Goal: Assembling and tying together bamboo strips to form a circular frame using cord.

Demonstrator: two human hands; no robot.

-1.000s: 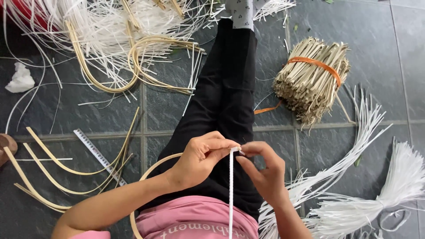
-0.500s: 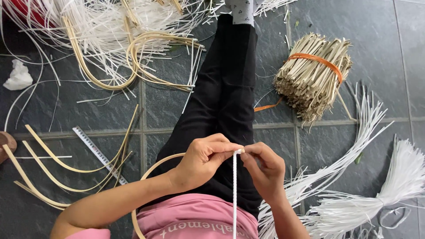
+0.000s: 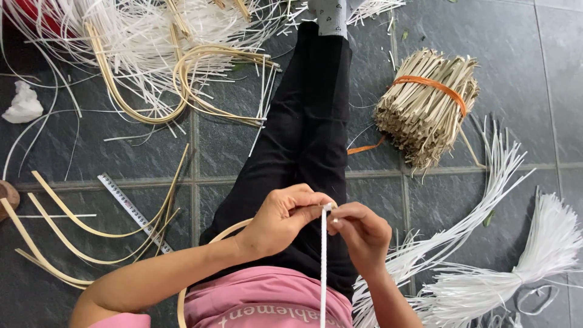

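Note:
My left hand (image 3: 285,220) and my right hand (image 3: 363,235) meet over my lap, both pinching the top end of a white flat strip (image 3: 323,267) that hangs straight down toward my pink shirt. A curved bamboo hoop (image 3: 209,243) runs under my left wrist, its lower part hidden by my arm and shirt. My legs in black trousers (image 3: 310,133) stretch out across the dark tiled floor.
A bundle of tan strips bound with an orange band (image 3: 425,106) lies at right. Loose white strips (image 3: 486,267) fan out at lower right and pile at top left (image 3: 152,36). Bent bamboo pieces (image 3: 91,231), a ruler (image 3: 133,211) and a crumpled white tissue (image 3: 23,103) lie left.
Both hands have stayed together on the strip's top end, with only small finger movements. The view has shifted slightly.

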